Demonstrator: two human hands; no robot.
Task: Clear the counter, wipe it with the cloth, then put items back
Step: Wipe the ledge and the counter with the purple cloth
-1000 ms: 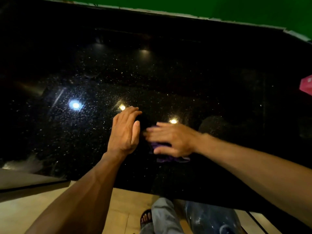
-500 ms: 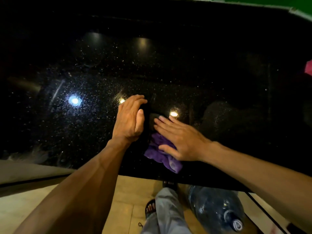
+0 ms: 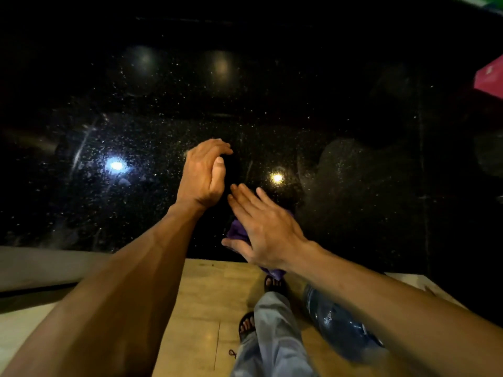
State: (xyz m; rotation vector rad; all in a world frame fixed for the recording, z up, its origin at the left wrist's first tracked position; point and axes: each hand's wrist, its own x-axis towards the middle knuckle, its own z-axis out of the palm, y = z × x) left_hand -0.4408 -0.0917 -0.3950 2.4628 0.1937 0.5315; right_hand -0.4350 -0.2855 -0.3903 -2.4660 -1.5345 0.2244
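Your right hand [image 3: 265, 231] has drawn the cloth [image 3: 236, 232] back toward you since the earlier frame, from a little way in on the counter [image 3: 353, 164] to its near edge. A purple corner of the cloth now hangs past that edge below your wrist. Your left hand [image 3: 202, 174] has stayed in about the same place, just beyond and to the left of the right one.

Your right grip is released: the fingers lie straight and together, the thumb is spread, and the palm presses flat on the cloth, covering most of it. Your left grip is also released and holds nothing. That hand stands on its edge on the black speckled counter, with its fingers together and lightly curved.

A pink box [image 3: 491, 77] shows at the far right edge of the counter. On the floor by your sandalled feet lies a blue water bottle [image 3: 336, 323].
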